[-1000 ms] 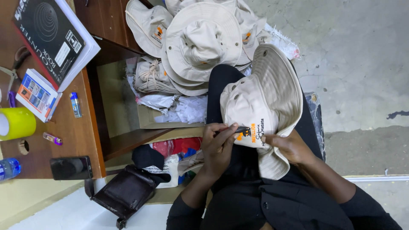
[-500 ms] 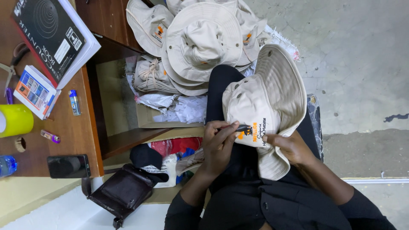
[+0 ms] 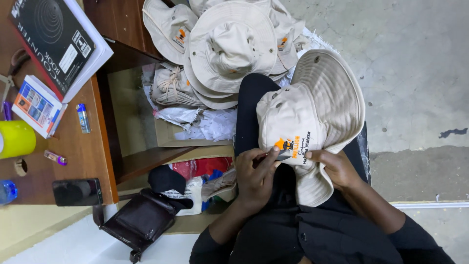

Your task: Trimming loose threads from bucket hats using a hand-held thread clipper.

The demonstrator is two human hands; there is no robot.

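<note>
Head view, nearest first: the left hand (image 3: pixel 256 176) pinches a small dark tool at the printed patch of a beige hat (image 3: pixel 312 117) lying on the lap, while the right hand (image 3: pixel 337 168) grips its brim, fingers curled. Soft, light cloth, it probably bunches easily; the stiffer brim looks the best hold. Beyond, a hat pile (image 3: pixel 229 49) crowds the floor. Left, a worktop (image 3: pixel 93 151) carries a phone (image 3: pixel 77 191) and book (image 3: pixel 53 39).
</note>
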